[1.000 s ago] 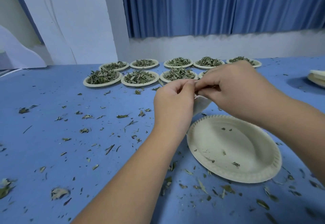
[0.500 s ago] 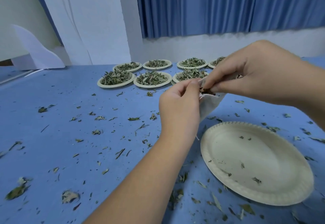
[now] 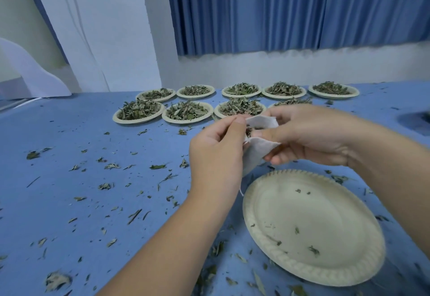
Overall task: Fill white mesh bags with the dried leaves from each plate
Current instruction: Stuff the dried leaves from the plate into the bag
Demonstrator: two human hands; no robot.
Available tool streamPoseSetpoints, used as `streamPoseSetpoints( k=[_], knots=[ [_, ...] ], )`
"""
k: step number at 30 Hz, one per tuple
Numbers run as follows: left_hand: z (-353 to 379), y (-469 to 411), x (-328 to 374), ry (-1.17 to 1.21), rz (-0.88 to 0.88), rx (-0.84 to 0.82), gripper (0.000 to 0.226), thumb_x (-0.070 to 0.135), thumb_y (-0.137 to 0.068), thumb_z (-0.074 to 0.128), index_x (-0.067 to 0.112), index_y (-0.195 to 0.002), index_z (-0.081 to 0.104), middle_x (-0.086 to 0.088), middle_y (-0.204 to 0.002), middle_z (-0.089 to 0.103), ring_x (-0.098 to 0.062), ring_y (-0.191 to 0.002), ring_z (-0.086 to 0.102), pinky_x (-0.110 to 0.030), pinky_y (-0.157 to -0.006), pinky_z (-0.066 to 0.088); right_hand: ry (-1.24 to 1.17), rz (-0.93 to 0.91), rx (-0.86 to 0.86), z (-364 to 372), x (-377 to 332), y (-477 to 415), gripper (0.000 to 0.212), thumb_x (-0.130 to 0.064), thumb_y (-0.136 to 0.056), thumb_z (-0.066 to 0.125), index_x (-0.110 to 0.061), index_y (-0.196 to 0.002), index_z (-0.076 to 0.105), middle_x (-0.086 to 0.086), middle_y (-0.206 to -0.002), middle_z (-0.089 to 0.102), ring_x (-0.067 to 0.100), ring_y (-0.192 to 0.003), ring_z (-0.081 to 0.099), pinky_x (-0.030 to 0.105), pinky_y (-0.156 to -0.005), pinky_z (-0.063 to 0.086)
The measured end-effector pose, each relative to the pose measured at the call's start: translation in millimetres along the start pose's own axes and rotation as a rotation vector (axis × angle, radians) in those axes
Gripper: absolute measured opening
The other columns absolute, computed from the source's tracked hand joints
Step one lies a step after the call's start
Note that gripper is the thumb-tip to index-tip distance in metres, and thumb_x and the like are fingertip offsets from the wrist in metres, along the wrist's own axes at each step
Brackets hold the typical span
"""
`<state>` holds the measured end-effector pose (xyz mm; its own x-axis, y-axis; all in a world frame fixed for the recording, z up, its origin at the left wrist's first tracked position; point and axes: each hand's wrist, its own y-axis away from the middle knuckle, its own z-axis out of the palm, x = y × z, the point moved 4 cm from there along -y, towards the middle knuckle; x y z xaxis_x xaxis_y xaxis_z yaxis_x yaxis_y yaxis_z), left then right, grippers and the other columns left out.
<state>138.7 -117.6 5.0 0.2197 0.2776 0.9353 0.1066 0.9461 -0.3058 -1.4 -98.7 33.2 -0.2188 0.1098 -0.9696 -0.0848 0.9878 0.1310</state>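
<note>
I hold a white mesh bag (image 3: 257, 150) in the air above the blue table, its mouth spread open with dried leaves showing inside. My left hand (image 3: 215, 151) pinches the left edge of the mouth. My right hand (image 3: 307, 136) pinches the right edge, thumb on the lower flap. Below them lies a paper plate (image 3: 311, 226) holding only a few leaf crumbs. Several plates heaped with dried leaves (image 3: 186, 112) stand in two rows at the back.
Leaf scraps (image 3: 109, 186) are strewn over the blue tablecloth (image 3: 69, 202). A white wall panel (image 3: 104, 28) and blue curtain (image 3: 290, 9) stand behind the table. A dark shadowed patch (image 3: 416, 121) sits at the right edge.
Both hands have pulled the bag's mouth wider apart, and my right hand has dropped lower. The camera view shifted, so the plate rows sit more to the right.
</note>
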Motion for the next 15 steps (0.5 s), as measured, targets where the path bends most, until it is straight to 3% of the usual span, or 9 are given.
streamPoseSetpoints(
  k=[2,6,11,15],
  knots=[
    [1.3,2.4,1.3,-0.003,0.011,-0.028,0.025,0.017,-0.094,0.06,0.026,-0.08,0.078,0.016,-0.05,0.053,0.001,-0.042,0.045,-0.012,-0.046,0.037,0.012,-0.011,0.034,0.0,-0.4,0.1,0.057,-0.022,-0.065,0.078,0.002,-0.113,0.059,0.006,-0.075,0.068,0.015,-0.061,0.063,0.02,-0.055,0.052],
    [6.6,7.2,4.8,-0.024,0.031,-0.097,0.033,0.015,-0.095,0.058,0.03,-0.073,0.078,0.016,-0.055,0.06,0.003,-0.043,0.049,-0.009,-0.043,0.036,0.09,-0.02,0.114,2.6,1.3,-0.4,0.028,-0.003,-0.077,0.072,0.004,-0.102,0.06,0.007,-0.073,0.065,0.016,-0.06,0.062,0.02,-0.051,0.05],
    [10.3,8.2,4.6,-0.036,-0.007,-0.141,0.035,0.015,-0.095,0.058,0.032,-0.071,0.077,0.007,-0.073,0.072,-0.008,-0.068,0.067,-0.033,-0.067,0.061,0.145,-0.036,0.221,3.4,2.7,-2.8,0.017,0.0,-0.073,0.072,-0.002,-0.088,0.065,0.001,-0.058,0.063,0.01,-0.048,0.058,0.017,-0.045,0.046],
    [11.9,7.4,2.4,-0.062,-0.023,-0.15,0.033,0.015,-0.095,0.057,0.026,-0.069,0.075,0.008,-0.068,0.068,-0.011,-0.068,0.064,-0.048,-0.08,0.058,0.3,-0.049,0.365,1.7,4.9,-5.5,0.01,-0.007,-0.07,0.073,-0.003,-0.077,0.067,-0.004,-0.047,0.057,0.005,-0.041,0.052,0.015,-0.041,0.043]
  ],
)
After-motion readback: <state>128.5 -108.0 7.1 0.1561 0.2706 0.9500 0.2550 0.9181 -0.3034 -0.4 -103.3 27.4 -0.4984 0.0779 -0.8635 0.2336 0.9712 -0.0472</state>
